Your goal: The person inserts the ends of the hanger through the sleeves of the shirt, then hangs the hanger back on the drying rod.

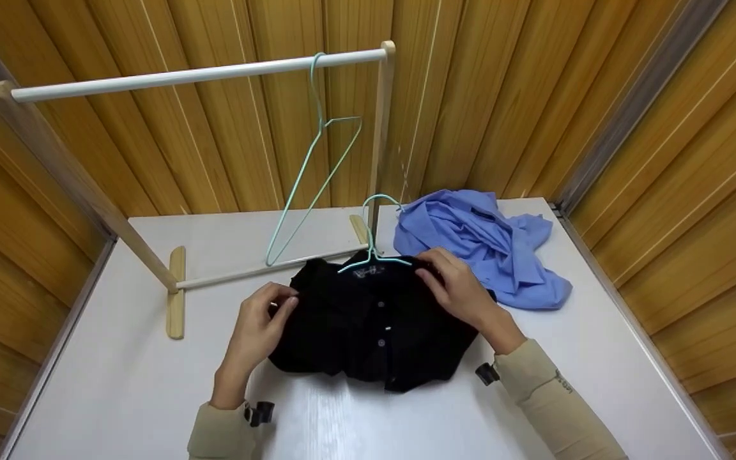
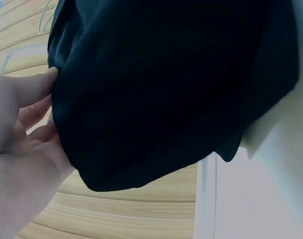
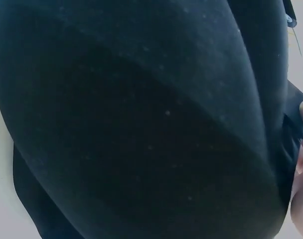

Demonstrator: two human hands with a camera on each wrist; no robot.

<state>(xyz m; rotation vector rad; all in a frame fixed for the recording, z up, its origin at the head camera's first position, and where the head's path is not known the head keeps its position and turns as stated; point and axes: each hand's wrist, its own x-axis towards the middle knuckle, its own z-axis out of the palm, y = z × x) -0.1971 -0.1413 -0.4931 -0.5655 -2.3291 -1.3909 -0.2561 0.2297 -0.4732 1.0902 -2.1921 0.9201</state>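
A black buttoned shirt (image 1: 342, 332) hangs bunched over the white table, front towards me. The hook of a mint-green hanger (image 1: 371, 233) rises from its collar, and parts of the hanger's arms show at the neck; the rest is hidden inside the cloth. At the shirt's left edge my left hand (image 1: 256, 326) pinches the fabric between thumb and fingers, also visible in the left wrist view. On the other side my right hand (image 1: 460, 291) grips the shoulder near the collar. Dark cloth (image 3: 141, 124) fills most of the right wrist view.
A second mint-green hanger (image 1: 301, 176) hangs from the white rod (image 1: 183, 76) of a wooden rack behind the shirt. A crumpled blue shirt (image 1: 483, 243) lies at the table's back right. Wood-patterned walls (image 1: 502, 83) enclose the white table (image 1: 598, 370).
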